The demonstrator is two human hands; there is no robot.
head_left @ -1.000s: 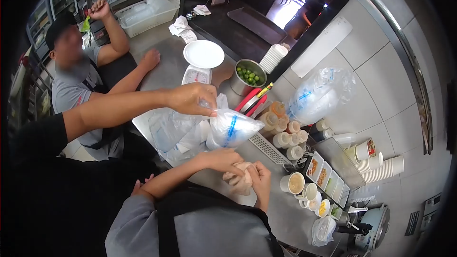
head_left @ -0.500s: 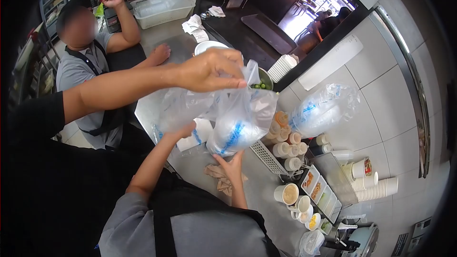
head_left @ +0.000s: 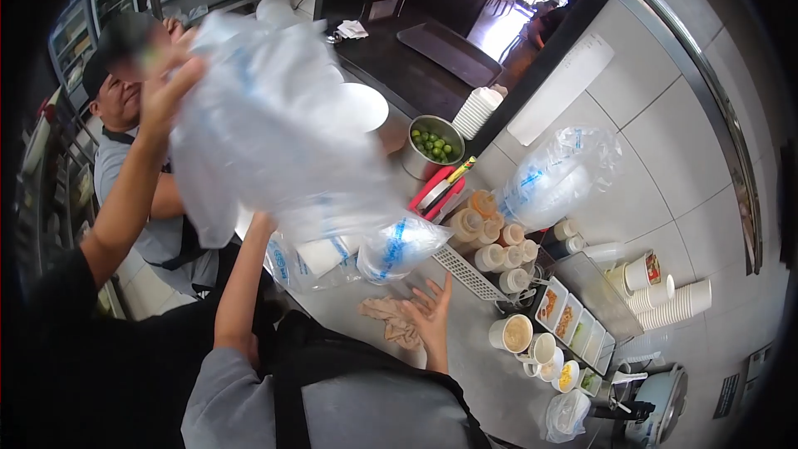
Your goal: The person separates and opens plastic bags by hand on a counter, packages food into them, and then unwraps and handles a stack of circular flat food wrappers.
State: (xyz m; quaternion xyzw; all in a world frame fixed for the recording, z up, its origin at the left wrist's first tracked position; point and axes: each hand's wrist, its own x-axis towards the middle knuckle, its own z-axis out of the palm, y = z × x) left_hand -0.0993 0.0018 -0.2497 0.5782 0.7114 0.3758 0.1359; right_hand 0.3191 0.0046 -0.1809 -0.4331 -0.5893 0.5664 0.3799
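Over the counter (head_left: 332,316), I've got left hand (head_left: 173,90) clamped on a plastic bag (head_left: 270,137), lime pot (head_left: 421,165) beyond, cloth (head_left: 386,320) below, right hand out of view.

Steel pot (head_left: 418,168) holds green limes (head_left: 434,143); stack of white containers (head_left: 478,112) just beside it. Squeeze bottles (head_left: 489,258) clustered near a perforated white basket (head_left: 472,276). Compartmented food tray (head_left: 587,329) — orange-brown contents in two sections. Cup with yellow contents (head_left: 567,377) near it. Crumpled brown cloth (head_left: 389,322) on metal counter (head_left: 475,366) — dark tray (head_left: 449,54) farther back.
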